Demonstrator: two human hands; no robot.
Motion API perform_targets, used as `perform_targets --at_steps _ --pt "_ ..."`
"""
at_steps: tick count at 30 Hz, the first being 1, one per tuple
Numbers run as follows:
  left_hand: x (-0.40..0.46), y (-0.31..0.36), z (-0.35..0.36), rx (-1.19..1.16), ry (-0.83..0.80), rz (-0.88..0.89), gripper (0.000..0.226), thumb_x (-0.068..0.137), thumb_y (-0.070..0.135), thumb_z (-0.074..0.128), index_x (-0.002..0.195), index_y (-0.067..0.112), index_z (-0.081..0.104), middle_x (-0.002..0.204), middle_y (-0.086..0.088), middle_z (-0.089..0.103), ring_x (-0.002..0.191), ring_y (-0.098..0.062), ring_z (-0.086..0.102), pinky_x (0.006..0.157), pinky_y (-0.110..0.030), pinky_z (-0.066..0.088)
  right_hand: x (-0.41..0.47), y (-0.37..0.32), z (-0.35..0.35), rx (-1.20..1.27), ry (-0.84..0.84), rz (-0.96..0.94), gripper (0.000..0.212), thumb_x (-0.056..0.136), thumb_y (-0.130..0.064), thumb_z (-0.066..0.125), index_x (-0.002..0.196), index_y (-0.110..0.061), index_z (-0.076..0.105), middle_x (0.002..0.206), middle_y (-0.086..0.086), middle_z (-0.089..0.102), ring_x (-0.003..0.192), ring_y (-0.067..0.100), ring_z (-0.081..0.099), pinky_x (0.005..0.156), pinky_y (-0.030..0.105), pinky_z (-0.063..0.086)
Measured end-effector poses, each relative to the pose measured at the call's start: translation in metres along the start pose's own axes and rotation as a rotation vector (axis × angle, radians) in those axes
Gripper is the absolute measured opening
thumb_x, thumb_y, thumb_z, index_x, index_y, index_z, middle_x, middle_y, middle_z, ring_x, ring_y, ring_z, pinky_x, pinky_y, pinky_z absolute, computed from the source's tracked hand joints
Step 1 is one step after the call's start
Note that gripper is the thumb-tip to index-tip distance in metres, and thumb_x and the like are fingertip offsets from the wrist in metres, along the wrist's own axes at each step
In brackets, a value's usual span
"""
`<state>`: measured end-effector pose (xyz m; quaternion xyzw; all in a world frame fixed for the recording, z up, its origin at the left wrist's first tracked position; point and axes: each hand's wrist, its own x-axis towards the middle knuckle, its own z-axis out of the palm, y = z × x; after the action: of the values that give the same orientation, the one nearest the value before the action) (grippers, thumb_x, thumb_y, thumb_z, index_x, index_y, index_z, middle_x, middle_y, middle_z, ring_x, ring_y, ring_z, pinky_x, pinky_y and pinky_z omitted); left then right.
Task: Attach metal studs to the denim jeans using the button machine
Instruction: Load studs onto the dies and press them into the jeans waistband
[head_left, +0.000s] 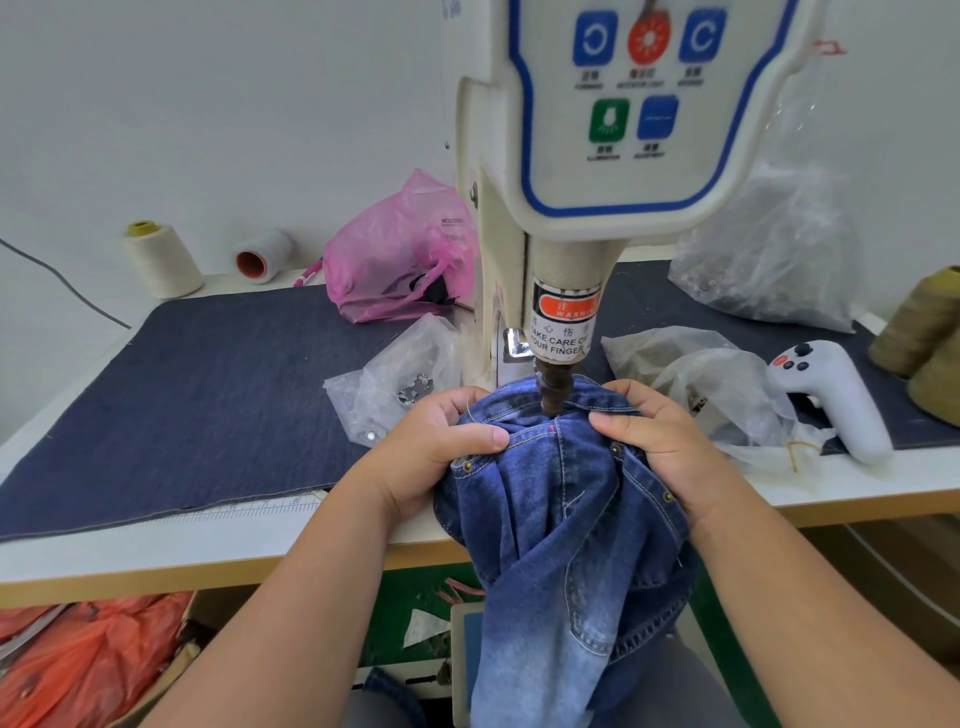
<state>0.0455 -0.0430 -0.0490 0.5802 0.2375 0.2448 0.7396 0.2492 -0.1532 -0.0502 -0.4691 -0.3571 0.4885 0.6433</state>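
Blue denim jeans (566, 519) hang over the table's front edge, their top bunched under the button machine (613, 156). The machine's dark punch (555, 387) presses down onto the denim at a seam, beside a small red mark. My left hand (441, 441) grips the fabric left of the punch, thumb on top. My right hand (654, 431) grips it on the right, fingers curled over the waistband. Three metal studs (616, 448) show on the pocket edges. A clear bag of loose metal studs (410, 384) lies left of the machine.
A dark denim mat (208, 395) covers the table. A pink plastic bag (395, 254), thread cones (161, 260) and a spool sit at the back left. Clear bags (727, 384), a white controller (831, 400) and olive thread cones (930, 338) lie to the right. Orange bags sit below.
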Motion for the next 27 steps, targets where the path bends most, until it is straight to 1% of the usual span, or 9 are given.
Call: perform_targets --at_steps 8,12,17,20,27 --pt "-0.0001 0.0000 0.0000 -0.015 -0.002 -0.003 0.062 0.060 0.019 0.080 0.117 -0.001 0.064 0.108 -0.020 0.072 0.097 -0.031 0.069 0.082 -0.037 0.058 -0.0015 -0.0015 0.0005 -0.015 0.001 0.005 0.015 0.068 -0.012 0.073 0.076 -0.024 0.074 0.083 0.004 0.073 0.074 0.016 0.070 0.065 0.026 0.056" --pt "-0.0005 0.0004 0.0000 -0.012 -0.002 -0.007 0.065 0.060 0.018 0.080 0.119 -0.003 0.062 0.110 -0.021 0.071 0.098 -0.032 0.069 0.083 -0.038 0.058 -0.0014 -0.0019 0.0005 -0.016 -0.003 -0.002 0.018 0.067 -0.009 0.076 0.077 -0.024 0.075 0.083 0.004 0.073 0.074 0.016 0.070 0.064 0.025 0.056" --pt "-0.0008 0.0008 0.0006 -0.011 0.005 -0.012 0.069 0.058 0.019 0.080 0.120 -0.005 0.060 0.111 -0.023 0.070 0.098 -0.033 0.068 0.085 -0.040 0.059 -0.0009 -0.0014 0.0008 -0.016 0.002 0.001 0.018 0.064 -0.014 0.077 0.078 -0.024 0.075 0.084 0.005 0.073 0.075 0.016 0.070 0.065 0.026 0.056" --pt "-0.0010 0.0011 0.0008 -0.005 0.004 -0.013 0.071 0.059 0.019 0.080 0.122 -0.006 0.059 0.115 -0.026 0.068 0.100 -0.035 0.067 0.088 -0.042 0.058 -0.0009 -0.0011 0.0003 -0.009 0.005 0.008 0.016 0.067 -0.012 0.074 0.078 -0.024 0.074 0.084 0.005 0.073 0.075 0.016 0.070 0.064 0.026 0.056" --pt "-0.0008 0.0000 0.0004 -0.013 0.006 -0.005 0.064 0.060 0.018 0.080 0.117 -0.003 0.062 0.108 -0.020 0.072 0.096 -0.031 0.069 0.081 -0.037 0.058 -0.0011 -0.0003 0.0002 -0.005 -0.002 0.000 0.014 0.069 -0.011 0.072 0.077 -0.023 0.074 0.082 0.004 0.073 0.073 0.015 0.070 0.065 0.025 0.057"
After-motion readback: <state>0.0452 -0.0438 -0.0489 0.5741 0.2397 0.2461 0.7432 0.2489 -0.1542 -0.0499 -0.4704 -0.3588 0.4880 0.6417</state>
